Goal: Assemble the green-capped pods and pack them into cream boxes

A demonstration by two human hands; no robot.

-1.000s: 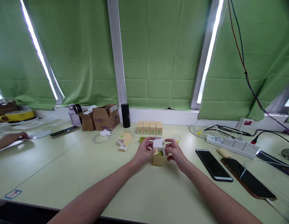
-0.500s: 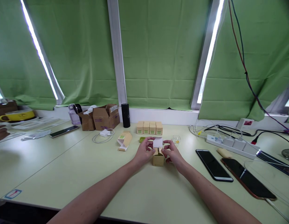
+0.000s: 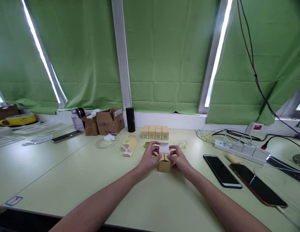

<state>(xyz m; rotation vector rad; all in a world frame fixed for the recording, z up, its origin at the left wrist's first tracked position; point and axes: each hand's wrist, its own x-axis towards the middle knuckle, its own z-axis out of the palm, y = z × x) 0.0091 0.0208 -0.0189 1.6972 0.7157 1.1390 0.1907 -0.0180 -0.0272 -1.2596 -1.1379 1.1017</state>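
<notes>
A small brown cardboard box (image 3: pixel 164 166) stands on the table between my hands. Its pale lid flap (image 3: pixel 164 148) points up at the back, and the two small side flaps lie folded inward with a narrow gap between them. My left hand (image 3: pixel 150 155) is closed round the left side, its thumb on the left side flap and its fingers at the lid flap's edge. On the right, my right hand (image 3: pixel 178 159) grips the box, thumb on the right side flap and index finger by the lid flap. The inside of the box is mostly hidden.
Behind stands a row of several small boxes (image 3: pixel 155 132). Around my hands lie an unfolded carton (image 3: pixel 129 145), a green object (image 3: pixel 147 144) and a clear container (image 3: pixel 183 144). Phones (image 3: pixel 222 170) and a power strip (image 3: pixel 241 150) are at right; larger cardboard boxes (image 3: pixel 110 121) at back left.
The side flaps have been pressed lower and flatter over the box opening. Another person's hand at the far left edge has left the view.
</notes>
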